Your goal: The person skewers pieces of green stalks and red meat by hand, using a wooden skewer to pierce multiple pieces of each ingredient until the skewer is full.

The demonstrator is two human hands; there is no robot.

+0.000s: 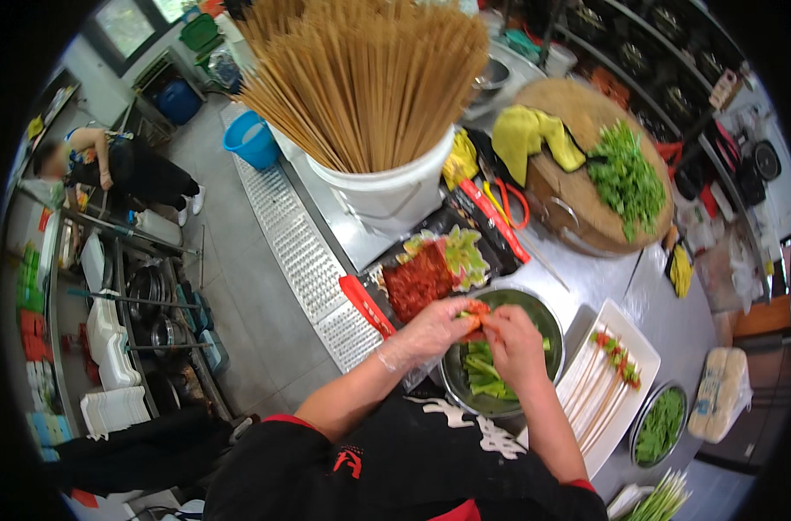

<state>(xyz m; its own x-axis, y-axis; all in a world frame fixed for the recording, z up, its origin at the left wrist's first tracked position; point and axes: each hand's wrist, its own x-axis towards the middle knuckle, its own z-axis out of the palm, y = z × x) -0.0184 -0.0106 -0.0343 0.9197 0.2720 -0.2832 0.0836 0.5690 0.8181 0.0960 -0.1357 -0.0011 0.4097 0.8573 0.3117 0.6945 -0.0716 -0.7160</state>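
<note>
My left hand, in a thin clear glove, pinches a small piece of red marinated meat with some green showing in it. The fingertips of my right hand close on the same piece from the other side. Under both hands is a steel bowl of cut green vegetable stalks. Just beyond my left hand, more red meat lies on an opened black-and-red food packet. To the right, a white rectangular tray carries several skewers threaded with red and green pieces.
A white bucket packed with bamboo skewers stands at the back. Orange-handled scissors lie beside a round wooden chopping block bearing leafy herbs. A bowl of greens sits right. Another person bends by the left shelves.
</note>
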